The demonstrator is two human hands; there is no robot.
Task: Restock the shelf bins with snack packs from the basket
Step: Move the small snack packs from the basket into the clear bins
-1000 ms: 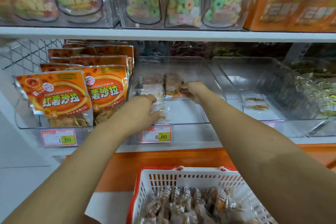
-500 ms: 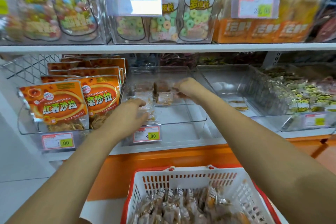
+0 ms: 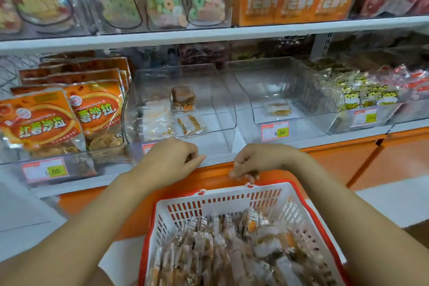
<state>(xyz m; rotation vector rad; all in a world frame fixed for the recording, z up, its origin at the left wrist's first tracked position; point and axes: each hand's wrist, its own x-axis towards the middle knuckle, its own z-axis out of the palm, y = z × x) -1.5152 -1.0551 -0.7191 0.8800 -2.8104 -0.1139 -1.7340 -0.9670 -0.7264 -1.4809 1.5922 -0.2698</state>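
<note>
The clear middle shelf bin (image 3: 222,90) holds a few snack packs (image 3: 157,121), one brown pack (image 3: 182,98) standing upright behind them. Below it a white basket with a red rim (image 3: 222,201) is heaped with several clear-wrapped snack packs (image 3: 220,253). My left hand (image 3: 171,161) hovers in front of the bin's lower edge with its fingers loosely curled and nothing visible in it. My right hand (image 3: 257,162) hangs just above the basket's far rim, fingertips pointing down, and it looks empty.
Orange snack bags (image 3: 39,121) fill the bin to the left. The clear bin on the right (image 3: 262,81) holds one flat pack (image 3: 277,109) behind an 8.80 price tag (image 3: 275,131). Yellow cat packs (image 3: 366,95) lie further right. An upper shelf (image 3: 209,35) overhangs the bins.
Both hands have pulled out of the middle bin and dropped toward the basket. The packs they were touching stay in the bin. The view has tilted down.
</note>
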